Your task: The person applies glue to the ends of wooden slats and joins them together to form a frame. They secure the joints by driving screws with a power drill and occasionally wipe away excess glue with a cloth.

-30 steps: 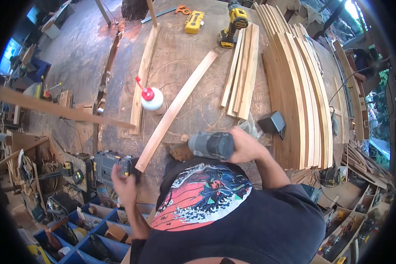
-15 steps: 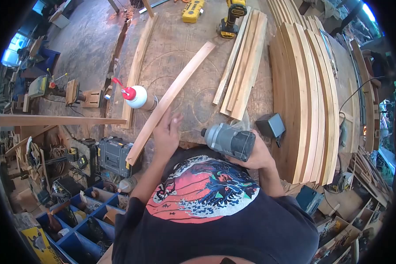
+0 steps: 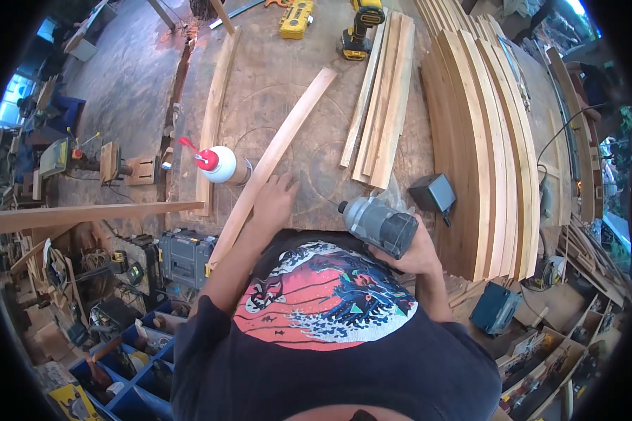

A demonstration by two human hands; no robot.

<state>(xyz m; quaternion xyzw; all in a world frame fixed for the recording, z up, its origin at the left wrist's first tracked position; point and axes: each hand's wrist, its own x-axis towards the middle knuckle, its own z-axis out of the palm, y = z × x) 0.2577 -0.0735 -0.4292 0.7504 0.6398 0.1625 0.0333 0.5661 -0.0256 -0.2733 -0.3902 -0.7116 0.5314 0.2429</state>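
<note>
My left hand rests palm down at the bench's near edge, against the right side of a long wood strip. Its fingers lie forward, slightly bent, and hold nothing that I can see. My right hand is wrapped round a grey and black power driver, whose nose points left over the near edge. Left of the strip stands a white bottle with a red cap. Several narrow strips lie together beyond the driver.
Long boards are stacked at the right, with a black box beside them. A yellow and black drill and a yellow case sit at the far side. One board juts out left; blue compartments are below.
My left hand has moved a little forward and right, and its raised fingers are now down on the bench. The driver has shifted slightly right with my right hand. The view has shifted a little.
</note>
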